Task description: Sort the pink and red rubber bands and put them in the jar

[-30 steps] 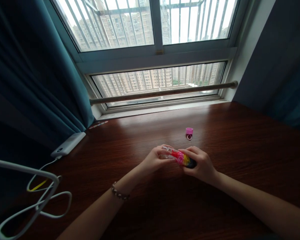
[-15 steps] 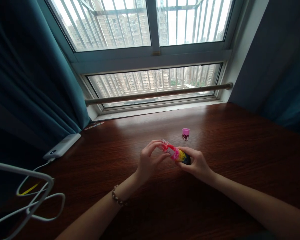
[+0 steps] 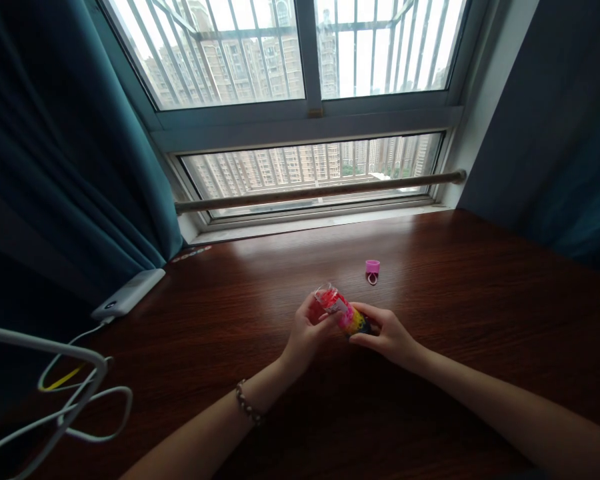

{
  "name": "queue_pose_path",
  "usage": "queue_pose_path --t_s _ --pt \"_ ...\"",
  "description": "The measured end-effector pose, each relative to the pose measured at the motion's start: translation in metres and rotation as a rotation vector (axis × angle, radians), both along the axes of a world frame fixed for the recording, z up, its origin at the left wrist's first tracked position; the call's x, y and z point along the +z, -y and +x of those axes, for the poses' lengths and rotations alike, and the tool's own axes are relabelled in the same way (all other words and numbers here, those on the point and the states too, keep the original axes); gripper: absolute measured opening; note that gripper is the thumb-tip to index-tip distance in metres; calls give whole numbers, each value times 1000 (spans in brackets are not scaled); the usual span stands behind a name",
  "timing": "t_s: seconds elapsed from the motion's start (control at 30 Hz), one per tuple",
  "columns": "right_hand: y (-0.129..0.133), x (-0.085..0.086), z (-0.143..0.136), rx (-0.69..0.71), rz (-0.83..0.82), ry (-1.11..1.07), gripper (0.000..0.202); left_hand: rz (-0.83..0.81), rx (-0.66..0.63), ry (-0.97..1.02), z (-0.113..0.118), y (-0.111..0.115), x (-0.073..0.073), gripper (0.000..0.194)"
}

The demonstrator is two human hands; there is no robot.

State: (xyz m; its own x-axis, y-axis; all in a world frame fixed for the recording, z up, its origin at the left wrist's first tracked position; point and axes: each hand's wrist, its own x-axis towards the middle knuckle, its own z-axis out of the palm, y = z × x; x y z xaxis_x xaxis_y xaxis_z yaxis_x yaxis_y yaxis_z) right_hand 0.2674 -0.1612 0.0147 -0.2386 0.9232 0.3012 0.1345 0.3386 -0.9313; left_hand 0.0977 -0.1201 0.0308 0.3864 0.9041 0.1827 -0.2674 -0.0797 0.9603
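Observation:
A small clear bottle (image 3: 349,316) with red, pink, yellow and dark layers of small pieces inside is held tilted over the table, its clear open-looking end up and to the left. My left hand (image 3: 308,329) is closed round the red upper part, thumb across a pale label. My right hand (image 3: 386,335) grips the dark lower end between thumb and fingers. Beyond the hands, a pink cap (image 3: 373,267) with a loop lies on the brown wooden table (image 3: 460,300).
At the left, a white power bank (image 3: 129,293) lies by the blue curtain (image 3: 75,147) with a cable plugged in. A thick white tube (image 3: 45,340) curves in at the lower left. A window with a rail (image 3: 320,193) runs along the back.
My left hand has shifted right and closed round the bottle's upper part, where its fingers were curved at the clear end. The bottle has turned to a steeper slant.

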Motion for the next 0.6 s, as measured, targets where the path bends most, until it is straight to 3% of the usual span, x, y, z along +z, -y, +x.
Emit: queue_pose_path --t_s 0.13,0.3,0.47,0.6 --pt "-3 2 5 -103 48 39 40 16 115 81 -6 -13 0 27" --pt "-27 -2 26 -473 167 191 28 186 294 -70 -20 -32 0 40" --pt "-86 -19 48 -883 231 479 56 535 416 -387 -30 -46 -12 42" --pt "-118 -35 54 -962 174 565 63 667 480 -479 -34 -50 -19 33"
